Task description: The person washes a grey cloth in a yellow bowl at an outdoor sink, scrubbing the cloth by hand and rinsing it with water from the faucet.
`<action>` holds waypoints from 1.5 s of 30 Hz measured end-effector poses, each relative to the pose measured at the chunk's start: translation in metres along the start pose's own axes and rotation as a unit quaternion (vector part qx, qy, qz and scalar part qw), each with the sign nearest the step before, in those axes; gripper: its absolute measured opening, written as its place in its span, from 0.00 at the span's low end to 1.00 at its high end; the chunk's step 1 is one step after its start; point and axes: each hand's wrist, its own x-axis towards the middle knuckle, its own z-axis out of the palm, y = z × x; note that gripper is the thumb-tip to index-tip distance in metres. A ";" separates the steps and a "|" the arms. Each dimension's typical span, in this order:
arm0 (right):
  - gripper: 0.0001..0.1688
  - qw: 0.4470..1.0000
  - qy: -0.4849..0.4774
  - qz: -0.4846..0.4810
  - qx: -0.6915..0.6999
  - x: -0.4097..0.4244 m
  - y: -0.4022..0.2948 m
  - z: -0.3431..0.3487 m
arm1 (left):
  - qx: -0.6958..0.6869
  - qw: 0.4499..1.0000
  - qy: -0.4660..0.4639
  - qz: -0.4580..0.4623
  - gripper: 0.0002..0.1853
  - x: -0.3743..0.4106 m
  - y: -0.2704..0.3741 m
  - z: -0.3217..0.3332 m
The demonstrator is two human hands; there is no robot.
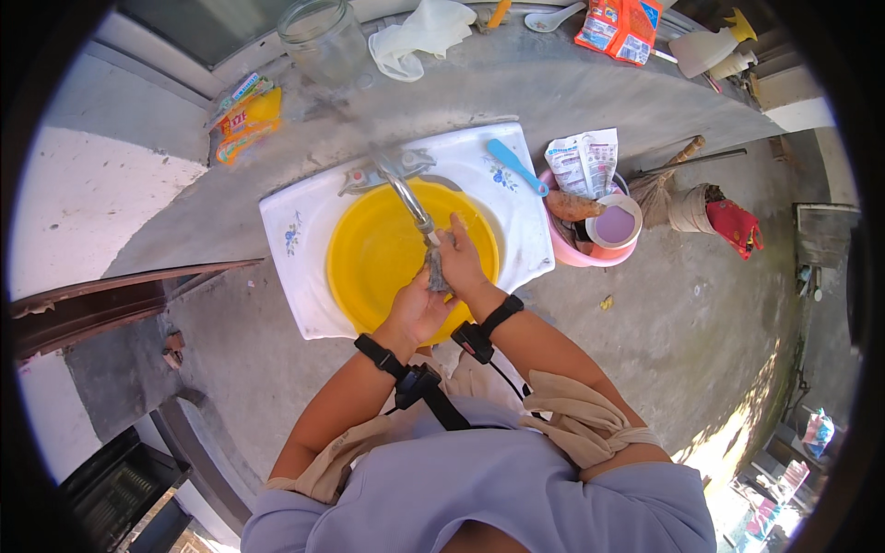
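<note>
A small grey cloth (437, 269) is bunched between my hands, right under the spout of a chrome tap (408, 193). My left hand (418, 307) grips it from below and the left, palm turned partly up. From the right, my right hand (460, 259) grasps the cloth, its fingers close to the spout. Water appears to run from the spout onto the cloth. Beneath both hands a yellow plastic basin (366, 276) sits in a white ceramic sink (290, 256) with blue flower decoration. Part of the cloth is hidden by my fingers.
On the sink's right rim lies a blue brush (511, 162). A pink tub (588, 259) beside it holds a root vegetable (572, 206), a cup (615, 221) and a white packet (584, 162). The back ledge bears a glass jar (325, 41) and an orange packet (617, 31).
</note>
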 end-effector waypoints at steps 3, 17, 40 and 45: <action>0.34 0.947 0.009 -0.246 -0.208 -0.029 0.024 0.027 | -0.024 0.996 -0.087 0.012 0.18 0.027 0.031 -0.043; 0.19 0.995 -0.011 -0.087 -0.043 0.021 0.007 -0.008 | -0.041 0.998 -0.020 0.042 0.16 0.014 0.003 -0.005; 0.15 0.990 -0.078 -0.082 -0.087 0.032 0.006 -0.020 | -0.024 0.996 0.007 0.084 0.19 0.004 0.005 0.018; 0.23 0.979 -0.166 0.058 -0.103 0.008 -0.018 -0.016 | -0.008 0.997 0.062 0.054 0.19 0.024 0.013 -0.003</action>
